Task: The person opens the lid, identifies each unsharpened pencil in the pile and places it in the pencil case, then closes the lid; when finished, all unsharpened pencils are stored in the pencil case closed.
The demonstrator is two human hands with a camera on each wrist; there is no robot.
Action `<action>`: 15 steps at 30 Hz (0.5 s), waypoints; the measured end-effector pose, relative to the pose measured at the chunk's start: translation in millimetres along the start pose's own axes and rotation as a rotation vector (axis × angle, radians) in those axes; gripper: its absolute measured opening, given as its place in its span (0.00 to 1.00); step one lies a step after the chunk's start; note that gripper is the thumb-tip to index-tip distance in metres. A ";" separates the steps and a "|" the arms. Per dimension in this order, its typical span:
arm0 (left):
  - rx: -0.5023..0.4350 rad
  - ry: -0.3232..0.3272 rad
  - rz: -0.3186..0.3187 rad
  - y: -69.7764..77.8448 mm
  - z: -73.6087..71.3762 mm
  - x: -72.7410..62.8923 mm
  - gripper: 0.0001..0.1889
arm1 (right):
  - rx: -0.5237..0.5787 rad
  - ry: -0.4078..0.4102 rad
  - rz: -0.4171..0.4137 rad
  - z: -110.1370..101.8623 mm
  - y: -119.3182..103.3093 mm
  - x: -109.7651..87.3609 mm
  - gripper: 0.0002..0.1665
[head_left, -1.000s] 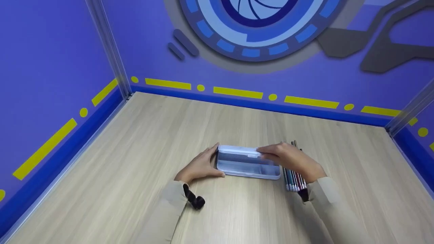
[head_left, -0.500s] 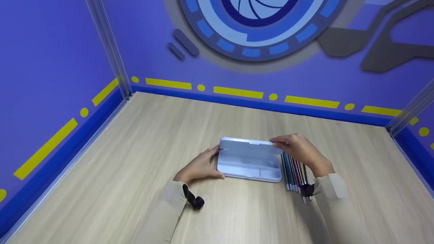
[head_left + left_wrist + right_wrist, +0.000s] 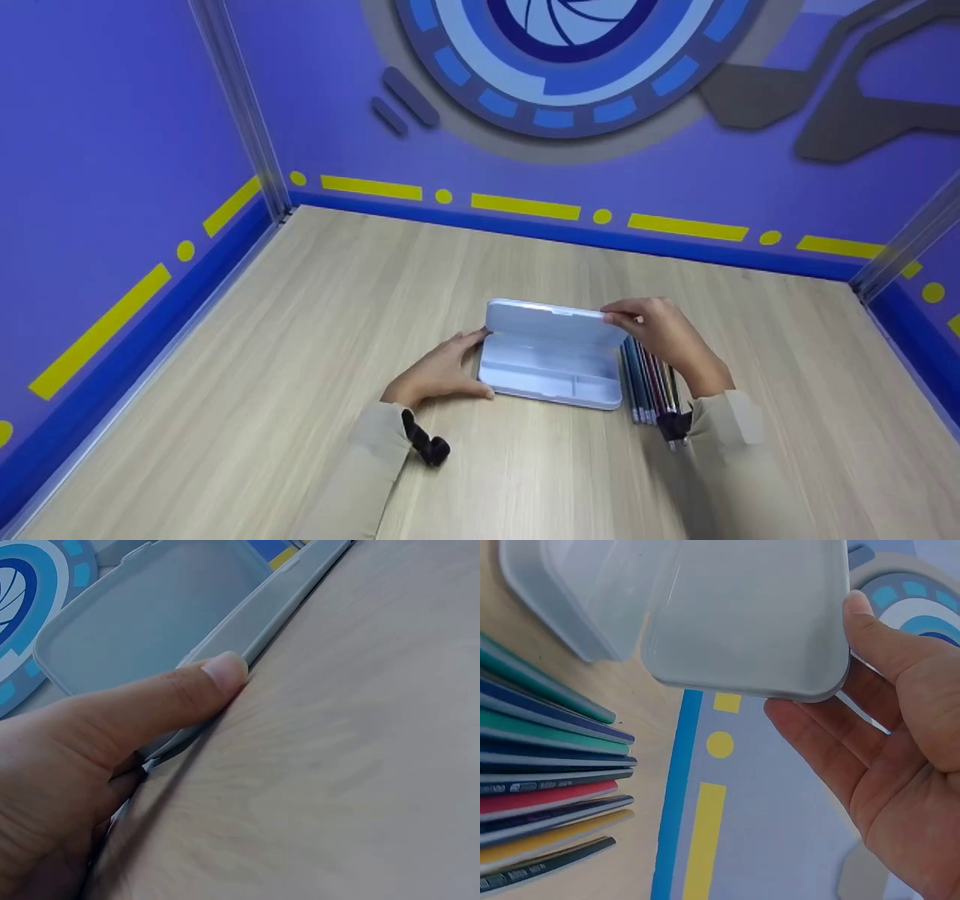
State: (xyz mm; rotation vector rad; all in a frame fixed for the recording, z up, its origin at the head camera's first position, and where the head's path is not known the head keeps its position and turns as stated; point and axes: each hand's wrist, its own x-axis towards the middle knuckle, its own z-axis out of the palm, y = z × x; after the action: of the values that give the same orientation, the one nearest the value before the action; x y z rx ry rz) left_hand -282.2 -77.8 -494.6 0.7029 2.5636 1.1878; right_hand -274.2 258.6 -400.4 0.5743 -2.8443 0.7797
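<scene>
Plainly, the box (image 3: 521, 375) lies on the table (image 3: 360, 292) between the person's hands, its long axis running across from the left hand (image 3: 442, 369) to the right hand (image 3: 664, 330), with the right-hand end slightly nearer the person. The left hand grips the near end of the box beside it, thumb along the front wall, the other fingers round the end and mostly hidden. The right hand pinches the corner of the lid (image 3: 551, 321), which stands raised along the far long side, its inner face towards the person. A small compartment sits at the end of the box nearest the right hand.

Under and beside the right hand lie the pencils (image 3: 646, 379), side by side, their long axes pointing away from the person; the pale near ends look like erasers, though they are small here. The right hand and its black wrist strap (image 3: 674, 426) cover part of them. In the right wrist view both pencils and box are cut off by the edges.
</scene>
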 end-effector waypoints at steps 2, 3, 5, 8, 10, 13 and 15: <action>0.001 0.003 0.001 -0.5 0.4 0.0 0.55 | 0.011 0.015 0.020 2.1 -0.2 1.0 0.14; 0.002 0.004 0.001 -0.6 0.6 -0.1 0.55 | 0.017 0.028 0.033 3.4 -0.1 1.7 0.14; 0.007 0.004 0.000 -1.2 1.2 0.2 0.54 | 0.032 0.061 0.057 6.6 0.8 3.2 0.15; 0.015 0.000 -0.007 -1.7 1.4 0.3 0.54 | 0.059 0.137 0.088 12.8 2.9 4.8 0.16; 0.015 -0.003 -0.011 -1.7 1.0 0.4 0.54 | 0.091 0.185 0.113 17.3 5.5 5.4 0.18; 0.012 -0.005 -0.019 -1.3 0.2 0.1 0.55 | 0.167 0.226 0.172 23.9 11.0 6.0 0.22; 0.013 -0.005 -0.025 -1.2 -0.1 -0.1 0.54 | 0.234 0.225 0.223 27.3 15.7 6.4 0.27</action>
State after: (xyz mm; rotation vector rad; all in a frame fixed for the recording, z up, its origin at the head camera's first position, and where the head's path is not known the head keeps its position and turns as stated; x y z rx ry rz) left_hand -282.5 -78.6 -495.4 0.6739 2.5708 1.1605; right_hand -287.1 254.9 -429.6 0.1786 -2.6551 1.1459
